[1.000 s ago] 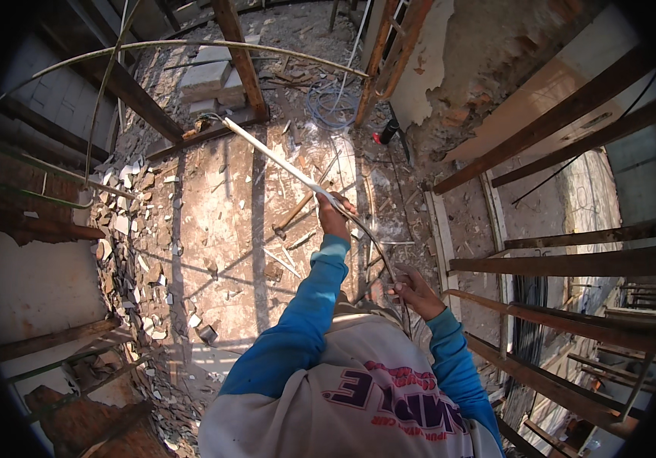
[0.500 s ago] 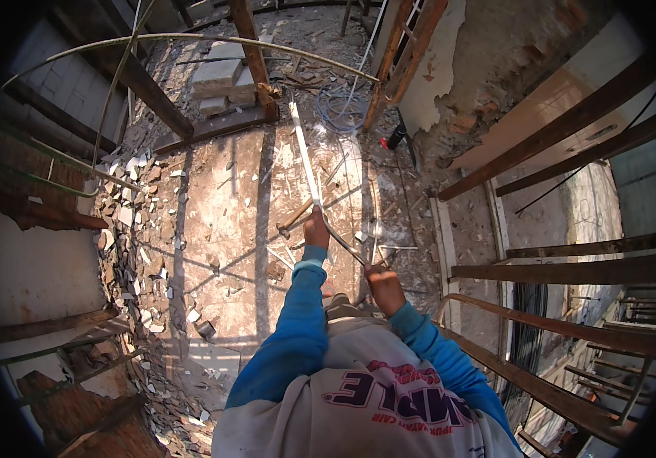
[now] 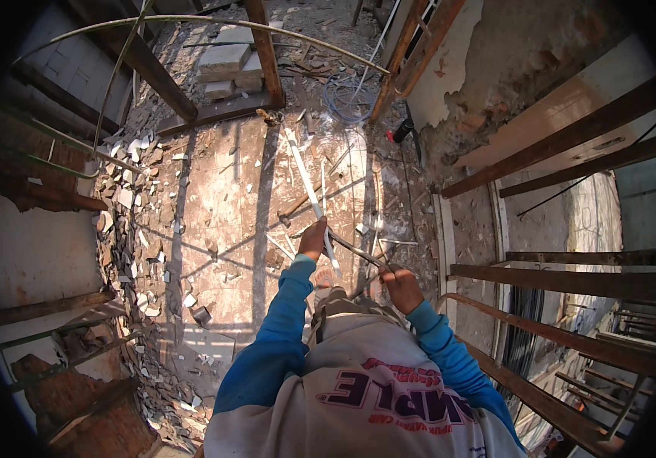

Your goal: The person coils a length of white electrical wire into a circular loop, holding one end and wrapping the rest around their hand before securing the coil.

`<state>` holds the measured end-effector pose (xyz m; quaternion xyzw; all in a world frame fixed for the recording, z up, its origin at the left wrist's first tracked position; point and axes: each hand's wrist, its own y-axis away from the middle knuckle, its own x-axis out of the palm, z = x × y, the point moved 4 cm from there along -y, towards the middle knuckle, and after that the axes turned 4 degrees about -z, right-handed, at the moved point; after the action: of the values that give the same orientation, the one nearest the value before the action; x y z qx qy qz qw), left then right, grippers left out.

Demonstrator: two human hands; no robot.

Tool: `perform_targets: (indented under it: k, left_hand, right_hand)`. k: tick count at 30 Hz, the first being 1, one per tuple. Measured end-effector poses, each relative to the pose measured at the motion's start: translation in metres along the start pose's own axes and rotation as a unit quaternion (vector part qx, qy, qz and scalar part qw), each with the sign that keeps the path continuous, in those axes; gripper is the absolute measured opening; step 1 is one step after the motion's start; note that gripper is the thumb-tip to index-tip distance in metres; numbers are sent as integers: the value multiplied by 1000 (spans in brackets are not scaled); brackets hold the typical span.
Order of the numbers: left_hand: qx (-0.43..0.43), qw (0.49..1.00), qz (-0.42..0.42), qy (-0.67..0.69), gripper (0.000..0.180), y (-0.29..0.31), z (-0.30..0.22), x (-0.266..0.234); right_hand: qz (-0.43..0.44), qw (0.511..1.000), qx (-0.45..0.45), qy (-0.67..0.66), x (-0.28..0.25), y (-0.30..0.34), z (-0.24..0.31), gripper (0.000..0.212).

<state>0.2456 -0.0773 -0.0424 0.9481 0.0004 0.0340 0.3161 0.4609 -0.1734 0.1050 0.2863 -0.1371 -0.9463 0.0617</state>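
My left hand point(image 3: 314, 239) is closed around a long, narrow white pipe point(image 3: 304, 172), which slants from the floor area ahead down past my fist to near my feet. A thin, dark cable-like strip point(image 3: 358, 252) stretches from beside my left fist across to my right hand point(image 3: 402, 288). The fingers of my right hand are closed on the strip's near end. Whether the strip also passes through my left hand is hidden. Beyond my left hand, a hammer-like tool with a wooden handle point(image 3: 295, 206) lies on the floor, partly behind the pipe.
Broken tile rubble point(image 3: 141, 198) lines the left side. Pale blocks point(image 3: 225, 61) are stacked ahead behind a timber beam point(image 3: 221, 112). A blue cable coil point(image 3: 347, 99) and a black bottle-shaped object point(image 3: 401, 131) lie farther right. Wooden beams point(image 3: 557, 279) cross the right side.
The white pipe now extends down past my left fist, where before it ended near it. My left hand has come slightly nearer; my right hand has shifted a little right and nearer.
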Motion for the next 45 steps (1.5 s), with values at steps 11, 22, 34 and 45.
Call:
perform_targets:
  k: [11,22,34,45]
  left_hand:
    - [324,864,279,-266,39,91,-121,50]
    - [-112,925,332,149,38,50,-76,146]
    - [-145,942,205,223,22,18,-76,185]
    - [-120,964,95,216,32,22,-79,134]
  right_hand:
    - [48,949,-139,280,-86,-54,79,30]
    - [-292,893,22,-342,-18,-19,2,37]
    - [-234,600,135,-753,-19,-69,-29,22]
    - [8,530,128,-838,1,-89,11,40]
